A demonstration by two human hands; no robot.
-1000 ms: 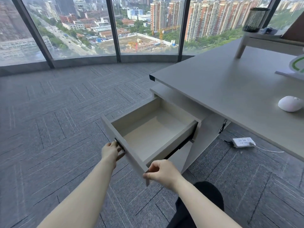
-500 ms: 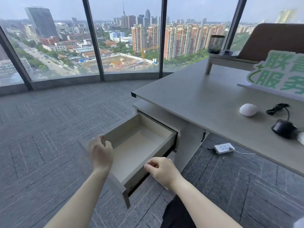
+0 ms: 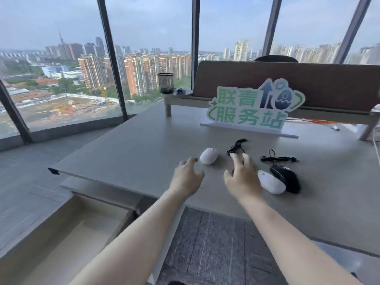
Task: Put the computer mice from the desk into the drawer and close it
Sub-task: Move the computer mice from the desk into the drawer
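Several mice lie on the grey desk [image 3: 131, 153]. A white mouse [image 3: 208, 155] sits just beyond my left hand [image 3: 188, 177], which hovers open over the desk. My right hand [image 3: 243, 176] is open with fingers spread above a black wired mouse, which it mostly hides; that mouse's cable [image 3: 236, 146] runs away from the hand. Right of this hand lie a second white mouse [image 3: 271, 182] and a black wired mouse [image 3: 285, 177], touching each other. The drawer [image 3: 61, 239] stands open at the lower left, below the desk edge, with nothing seen inside.
A green and white sign [image 3: 255, 108] stands behind the mice. A mesh pen cup [image 3: 166, 82] sits on a low shelf [image 3: 181, 99] at the back. A brown panel [image 3: 308, 81] closes off the desk's far side. Windows surround the carpeted floor [image 3: 209, 243].
Both hands left the drawer front and rose over the desk toward the mice. My view lifted from the open drawer to the desk top.
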